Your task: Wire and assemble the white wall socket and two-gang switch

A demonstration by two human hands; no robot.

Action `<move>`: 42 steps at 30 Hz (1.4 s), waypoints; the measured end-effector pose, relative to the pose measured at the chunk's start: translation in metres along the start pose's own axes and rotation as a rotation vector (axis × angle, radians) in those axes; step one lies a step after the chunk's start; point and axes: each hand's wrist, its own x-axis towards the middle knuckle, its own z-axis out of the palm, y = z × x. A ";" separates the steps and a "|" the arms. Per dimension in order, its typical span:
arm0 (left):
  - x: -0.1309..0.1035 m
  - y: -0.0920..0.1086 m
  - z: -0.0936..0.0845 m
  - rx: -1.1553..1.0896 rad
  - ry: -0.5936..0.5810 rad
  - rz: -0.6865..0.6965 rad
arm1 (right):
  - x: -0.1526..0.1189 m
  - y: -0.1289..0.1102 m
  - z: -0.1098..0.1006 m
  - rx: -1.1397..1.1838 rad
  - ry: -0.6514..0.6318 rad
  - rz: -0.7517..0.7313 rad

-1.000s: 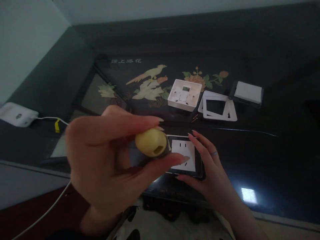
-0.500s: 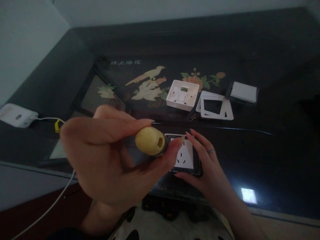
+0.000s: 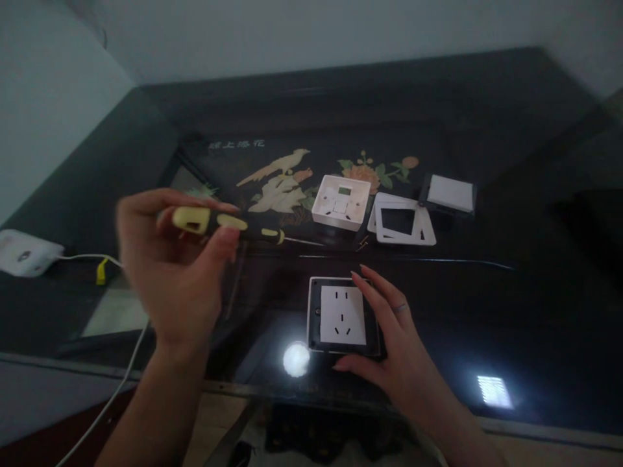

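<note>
My left hand (image 3: 180,259) is closed around the yellow and black handle of a screwdriver (image 3: 228,224). Its thin shaft points right, over the table and away from the wall socket. My right hand (image 3: 389,324) grips the right side of the wall socket (image 3: 342,314), fingers on the far edge and thumb at the near edge. The socket has a white face with several slots and a dark surround, and it lies flat on the table. A screw head (image 3: 318,311) shows at its left side; its right border is hidden by my hand.
Behind the socket stand an open white mounting box (image 3: 341,202), two overlapping white frames (image 3: 428,227) and a white-faced module (image 3: 450,193). Small screws (image 3: 363,243) lie near the frames. A white charger (image 3: 29,253) with a cable is at the left on the dark glossy table (image 3: 487,292).
My left hand has moved left with the screwdriver, which tilted from pointing down to nearly level. The socket's left side is uncovered now. My right hand keeps its grip; the view has shifted slightly.
</note>
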 end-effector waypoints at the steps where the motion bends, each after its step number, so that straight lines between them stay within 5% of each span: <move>1: 0.006 -0.008 0.007 -0.071 0.021 -0.020 | 0.000 0.001 0.001 -0.004 -0.003 -0.001; 6: 0.006 -0.037 0.026 -0.112 -0.083 -0.093 | 0.000 0.004 0.003 -0.029 0.021 -0.011; 13: -0.005 -0.047 0.021 0.073 -0.178 0.010 | -0.001 0.004 0.002 -0.065 -0.017 0.005; 22: -0.006 -0.061 0.024 0.334 -0.573 0.184 | -0.001 -0.001 -0.015 -0.124 0.139 -0.051; 26: -0.008 -0.062 0.025 0.380 -0.610 0.178 | 0.005 -0.005 -0.054 -0.308 0.263 -0.116; 31: -0.008 -0.059 0.027 0.412 -0.655 0.176 | 0.042 0.017 -0.099 -0.645 0.177 -0.207; 36: -0.008 -0.056 0.026 0.416 -0.647 0.212 | 0.071 0.053 -0.098 -0.811 0.099 -0.264; 42: -0.009 -0.048 0.025 0.386 -0.647 0.272 | 0.071 0.072 -0.086 -0.752 0.133 -0.273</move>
